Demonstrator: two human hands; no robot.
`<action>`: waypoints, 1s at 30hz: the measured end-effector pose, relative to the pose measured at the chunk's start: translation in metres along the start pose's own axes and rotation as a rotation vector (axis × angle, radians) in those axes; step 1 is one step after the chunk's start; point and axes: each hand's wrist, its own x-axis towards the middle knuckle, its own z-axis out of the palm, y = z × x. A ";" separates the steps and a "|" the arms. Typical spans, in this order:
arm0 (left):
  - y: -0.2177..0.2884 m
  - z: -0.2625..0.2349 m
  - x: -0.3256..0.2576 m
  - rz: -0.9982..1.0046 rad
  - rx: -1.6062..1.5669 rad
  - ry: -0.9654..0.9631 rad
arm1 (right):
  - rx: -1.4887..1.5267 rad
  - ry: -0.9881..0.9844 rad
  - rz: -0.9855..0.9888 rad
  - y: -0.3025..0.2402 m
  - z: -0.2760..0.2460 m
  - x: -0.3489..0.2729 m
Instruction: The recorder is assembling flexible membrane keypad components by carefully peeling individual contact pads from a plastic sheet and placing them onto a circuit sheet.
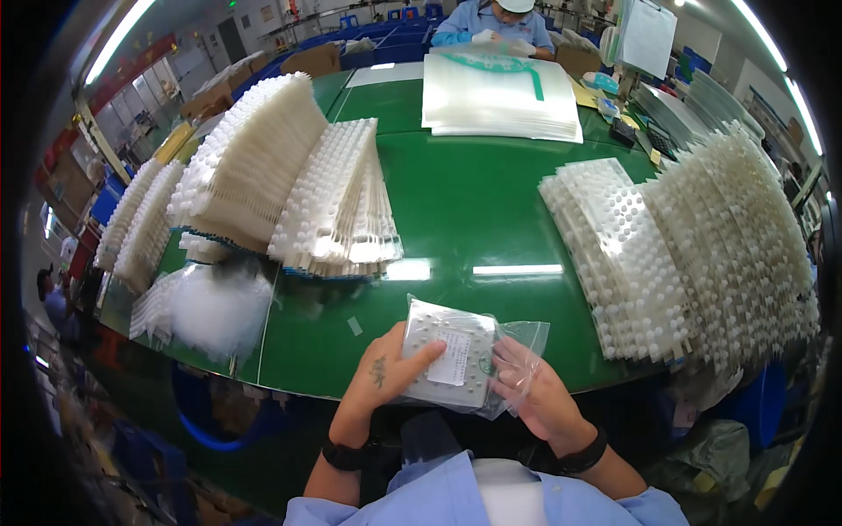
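Lower center of the frame, at the near edge of a green desk (456,206): a clear bag (535,333) around a squarish white block (417,340) lies between my two hands. The fingers of my left hand (384,366) grip the block from its left side, thumb pressed flat over the printed label (451,358), the others out of sight beneath.

The bag's long axis runs left to right, tipping slightly down toward the right, and its loose end reaches past the block toward my right hand (545,403). That makes the right the nearer hand to the slack plastic. Its fingers, bent, point up and left at the block's right edge and show through the film; whether they pinch it or merely sit against it, I cannot tell.

Stacks of white bumpy strips flank the work, one stack (254,158) at upper left, another (627,254) at right. At top center, a co-worker (495,26) sits behind a pile of pale sheets (491,105).
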 end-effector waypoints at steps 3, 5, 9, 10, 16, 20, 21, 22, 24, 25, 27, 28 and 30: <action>-0.002 0.005 -0.004 0.032 -0.174 -0.006 | -0.014 0.021 -0.022 0.006 -0.008 0.000; -0.008 0.012 -0.012 0.083 -0.412 0.018 | -0.073 0.048 -0.072 0.004 -0.008 0.000; 0.012 0.012 -0.030 0.233 -0.447 0.024 | -0.373 -0.008 -0.248 -0.001 -0.004 -0.001; 0.012 0.014 -0.031 0.263 -0.462 0.024 | -0.467 -0.044 -0.297 -0.003 -0.004 -0.001; 0.009 0.013 -0.027 0.519 -0.365 -0.031 | -0.775 0.006 -0.396 -0.010 -0.005 0.003; 0.003 0.020 -0.018 0.523 -0.486 -0.073 | -0.904 0.039 -0.491 -0.006 -0.010 0.007; 0.001 0.021 -0.018 0.492 -0.554 -0.080 | -0.934 0.017 -0.527 -0.007 -0.009 0.007; 0.002 0.022 -0.018 0.478 -0.560 -0.045 | -0.963 -0.005 -0.563 -0.010 -0.007 0.007; 0.008 0.025 -0.017 0.449 -0.574 0.026 | -0.981 -0.053 -0.551 -0.012 -0.008 0.008; 0.011 0.027 -0.017 0.424 -0.595 0.067 | -0.969 -0.079 -0.505 -0.013 -0.013 0.010; 0.018 0.030 -0.014 0.378 -0.640 0.145 | -0.923 -0.089 -0.473 -0.013 -0.015 0.011; 0.019 0.030 -0.012 0.385 -0.550 0.206 | -0.887 -0.077 -0.485 -0.010 -0.013 0.011; 0.024 0.024 -0.009 0.405 -0.356 0.329 | -0.839 -0.031 -0.488 -0.002 -0.014 0.010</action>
